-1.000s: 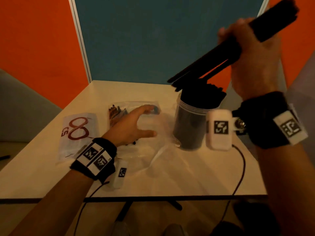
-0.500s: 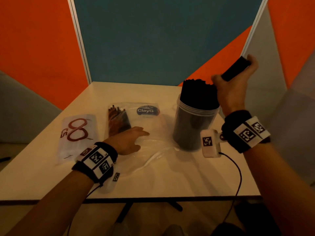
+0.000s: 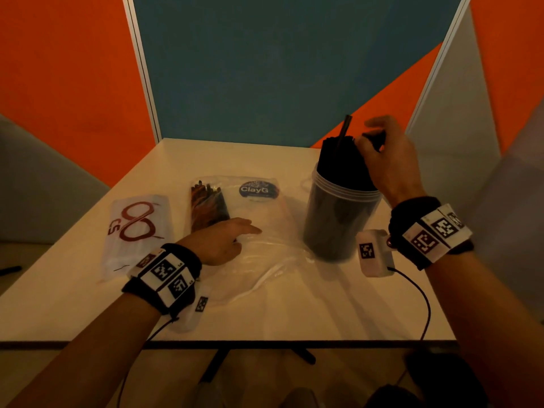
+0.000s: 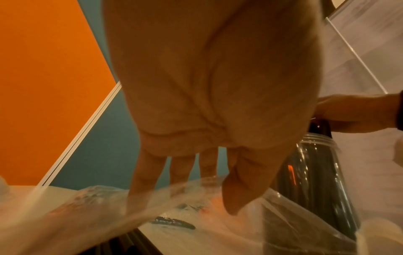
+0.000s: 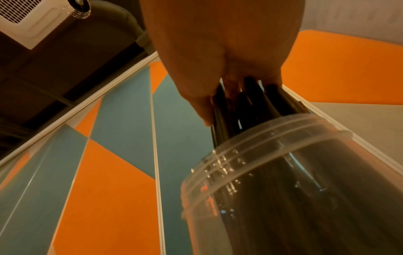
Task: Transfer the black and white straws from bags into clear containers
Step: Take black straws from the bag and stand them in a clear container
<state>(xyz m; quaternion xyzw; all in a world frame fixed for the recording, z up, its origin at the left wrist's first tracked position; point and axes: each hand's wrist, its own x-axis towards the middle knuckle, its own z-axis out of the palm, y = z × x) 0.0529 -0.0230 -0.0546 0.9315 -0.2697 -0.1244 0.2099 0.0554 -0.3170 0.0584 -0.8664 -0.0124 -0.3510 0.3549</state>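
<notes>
Black straws (image 3: 343, 156) fill the clear container (image 3: 338, 228) that we take as our landmark; they stand upright and tightly bunched, a dark mass rising above its ribbed rim, with one straw poking higher than the others. Through the clear wall they read as a solid black column. Our right hand (image 3: 388, 163) sits over the container's mouth on its right side, fingers curled down around the tops of the straws (image 5: 246, 103), thumb alongside them in the wrist view. Left of the container lies a clear plastic bag (image 3: 265, 231) with a dark round label, flat and crumpled on the tabletop (image 3: 294, 313), with a few dark straws left at the end farthest from the container. Our left hand (image 3: 219, 241) rests on that bag, fingers straight and loosely spread (image 4: 144, 174), pressing the film and gripping nothing. Farther left of the container, beyond the bag, lies a second packet (image 3: 137, 231) printed with a red figure.
</notes>
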